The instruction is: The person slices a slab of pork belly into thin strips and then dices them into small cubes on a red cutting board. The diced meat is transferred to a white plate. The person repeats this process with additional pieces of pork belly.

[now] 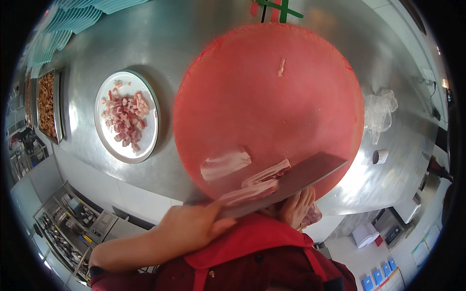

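My left hand (196, 225) grips the handle end of a broad-bladed cleaver (291, 178), whose blade slants up to the right over the near edge of a round red chopping board (262, 98). Right behind the blade is my right hand (300, 205), its fingers against a piece of raw meat (312, 216) that is partly hidden under it. Raw meat strips (255, 189) lie along the blade's far side, and a pale slab of fatty meat (225, 165) lies left of them. A small meat scrap (281, 67) rests on the board's far part. Diced raw meat (125, 114) fills the middle of a white plate (103, 138).
Metal trays of brown shredded food (46, 103) stand at the far left, near stacked pale-blue trays (72, 22). Right of the board, a crumpled clear plastic bag (380, 111) and a small white cup-like object (380, 156) lie on the steel table (407, 174).
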Tool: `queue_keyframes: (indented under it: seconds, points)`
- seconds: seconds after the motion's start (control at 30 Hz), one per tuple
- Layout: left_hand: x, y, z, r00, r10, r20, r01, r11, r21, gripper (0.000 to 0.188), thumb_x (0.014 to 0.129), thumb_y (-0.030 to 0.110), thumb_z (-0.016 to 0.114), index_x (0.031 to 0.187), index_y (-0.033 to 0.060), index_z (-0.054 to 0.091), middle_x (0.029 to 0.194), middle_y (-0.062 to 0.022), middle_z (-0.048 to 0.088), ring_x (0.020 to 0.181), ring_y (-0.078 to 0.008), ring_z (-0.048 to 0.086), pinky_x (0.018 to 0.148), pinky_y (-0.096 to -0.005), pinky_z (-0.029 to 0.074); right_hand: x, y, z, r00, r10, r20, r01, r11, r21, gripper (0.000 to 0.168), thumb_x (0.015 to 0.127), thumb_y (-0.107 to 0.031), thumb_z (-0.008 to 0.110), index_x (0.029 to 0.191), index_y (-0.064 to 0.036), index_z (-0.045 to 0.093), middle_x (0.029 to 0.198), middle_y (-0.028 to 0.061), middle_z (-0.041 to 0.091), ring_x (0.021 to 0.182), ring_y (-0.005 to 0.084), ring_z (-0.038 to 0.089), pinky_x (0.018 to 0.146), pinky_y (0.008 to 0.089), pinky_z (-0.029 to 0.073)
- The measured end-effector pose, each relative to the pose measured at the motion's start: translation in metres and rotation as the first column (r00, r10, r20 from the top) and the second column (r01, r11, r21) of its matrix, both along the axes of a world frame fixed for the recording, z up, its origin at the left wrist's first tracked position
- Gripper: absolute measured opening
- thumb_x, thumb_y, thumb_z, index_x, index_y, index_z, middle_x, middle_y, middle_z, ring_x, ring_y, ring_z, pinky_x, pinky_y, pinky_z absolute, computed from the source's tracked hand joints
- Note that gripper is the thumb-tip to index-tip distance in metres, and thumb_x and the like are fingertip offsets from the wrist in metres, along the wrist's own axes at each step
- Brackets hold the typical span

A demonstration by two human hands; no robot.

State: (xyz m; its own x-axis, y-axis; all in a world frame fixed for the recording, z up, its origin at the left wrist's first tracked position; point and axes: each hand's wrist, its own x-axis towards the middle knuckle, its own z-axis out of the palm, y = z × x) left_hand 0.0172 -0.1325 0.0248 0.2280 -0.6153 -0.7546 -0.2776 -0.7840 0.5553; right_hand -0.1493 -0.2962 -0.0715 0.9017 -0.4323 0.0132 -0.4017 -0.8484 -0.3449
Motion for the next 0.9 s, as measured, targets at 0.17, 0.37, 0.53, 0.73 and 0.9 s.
queue_keyframes:
  seconds: [0.17, 0.37, 0.53, 0.73, 0.9]
  points:
    - [0.001, 0.017, 0.015, 0.995, -0.097, 0.037, 0.091, 0.986, 0.142, 0.039, 0.088, 0.044, 0.054, 0.099, 0.0067, 0.059, 0.061, -0.0138, 0.061, 0.055, -0.0337, 0.062, 0.048, -0.0451, 0.049, 0.004, 0.002, -0.002, 1.0, -0.006, 0.028, 0.006, 1.0, -0.011, 0.103, 0.061, -0.062, 0.074, 0.129, 0.006, 0.037, 0.12, 0.0279, 0.046, 0.105, 0.0446, 0.047, 0.087, 0.0542, 0.038]
    - [-0.011, -0.026, -0.029, 0.989, -0.014, 0.15, 0.023, 0.998, -0.065, 0.034, 0.091, 0.04, 0.051, 0.099, 0.0066, 0.055, 0.066, -0.0164, 0.061, 0.063, -0.0373, 0.062, 0.055, -0.0482, 0.048, 0.01, 0.001, 0.002, 0.995, -0.093, 0.034, 0.094, 0.995, -0.028, 0.083, 0.066, -0.054, 0.073, 0.116, 0.007, 0.048, 0.109, 0.0221, 0.054, 0.096, 0.0384, 0.054, 0.08, 0.0495, 0.043]
    - [-0.016, -0.021, -0.032, 0.987, 0.037, 0.157, -0.017, 0.992, -0.126, 0.035, 0.091, 0.04, 0.052, 0.097, 0.0064, 0.055, 0.068, -0.0157, 0.062, 0.063, -0.0371, 0.062, 0.055, -0.0473, 0.049, 0.012, 0.0, 0.001, 0.993, -0.028, 0.11, 0.038, 0.995, -0.089, 0.087, 0.064, -0.055, 0.074, 0.118, 0.007, 0.046, 0.109, 0.0222, 0.054, 0.097, 0.0388, 0.054, 0.082, 0.0506, 0.042]
    - [-0.007, 0.004, -0.01, 0.998, -0.035, 0.043, 0.029, 0.99, 0.136, 0.037, 0.091, 0.043, 0.05, 0.104, 0.0087, 0.057, 0.07, -0.0159, 0.064, 0.065, -0.0371, 0.063, 0.057, -0.0469, 0.05, 0.004, -0.003, -0.003, 0.999, 0.005, 0.054, 0.0, 0.995, -0.096, 0.09, 0.064, -0.057, 0.073, 0.12, 0.008, 0.045, 0.112, 0.0226, 0.052, 0.1, 0.0387, 0.053, 0.086, 0.051, 0.04]
    - [-0.024, -0.07, -0.054, 0.988, 0.035, 0.15, -0.018, 0.993, -0.117, 0.037, 0.092, 0.044, 0.047, 0.1, 0.0107, 0.059, 0.073, -0.0178, 0.065, 0.067, -0.0388, 0.063, 0.059, -0.0491, 0.051, 0.002, -0.002, -0.009, 0.994, 0.035, 0.107, -0.022, 0.992, -0.121, 0.092, 0.064, -0.058, 0.072, 0.122, 0.009, 0.044, 0.117, 0.0216, 0.05, 0.105, 0.0388, 0.05, 0.089, 0.0506, 0.039]
